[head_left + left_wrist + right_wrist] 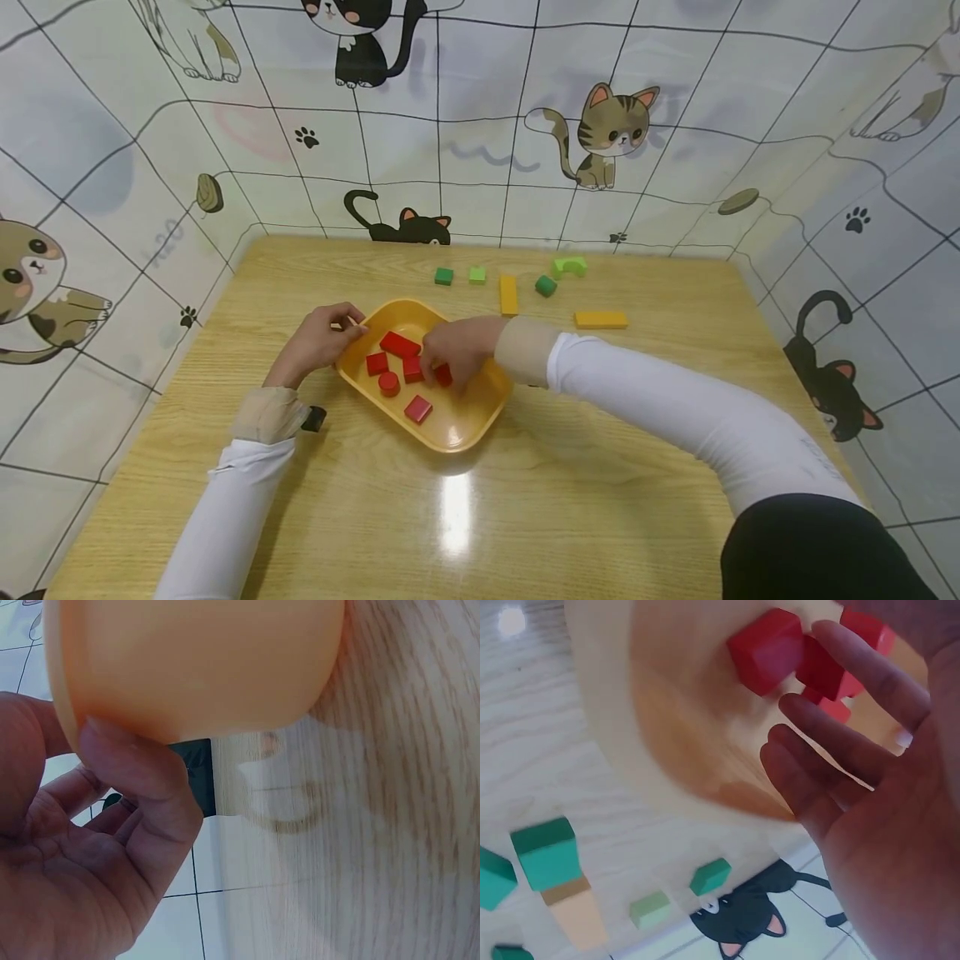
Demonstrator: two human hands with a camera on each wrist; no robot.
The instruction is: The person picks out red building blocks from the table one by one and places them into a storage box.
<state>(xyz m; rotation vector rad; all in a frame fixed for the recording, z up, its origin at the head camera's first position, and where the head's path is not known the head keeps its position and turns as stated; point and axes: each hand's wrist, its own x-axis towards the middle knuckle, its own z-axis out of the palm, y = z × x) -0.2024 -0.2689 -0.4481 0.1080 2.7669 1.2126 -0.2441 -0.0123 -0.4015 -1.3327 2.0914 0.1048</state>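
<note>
A yellow-orange tray stands on the table with several red blocks inside, among them a round block and a longer block. My left hand pinches the rim at the tray's left corner, thumb on the outer wall in the left wrist view. Inside the tray is my right hand, above a red block. The right wrist view shows its fingers fairly straight and spread beside the red blocks; its thumb is hidden there.
Behind the tray lie a dark green block, a light green block, a second dark green block and a light green arch block. Two yellow blocks, one upright in view and one sideways, lie nearby. Cat-patterned sheeting surrounds the table.
</note>
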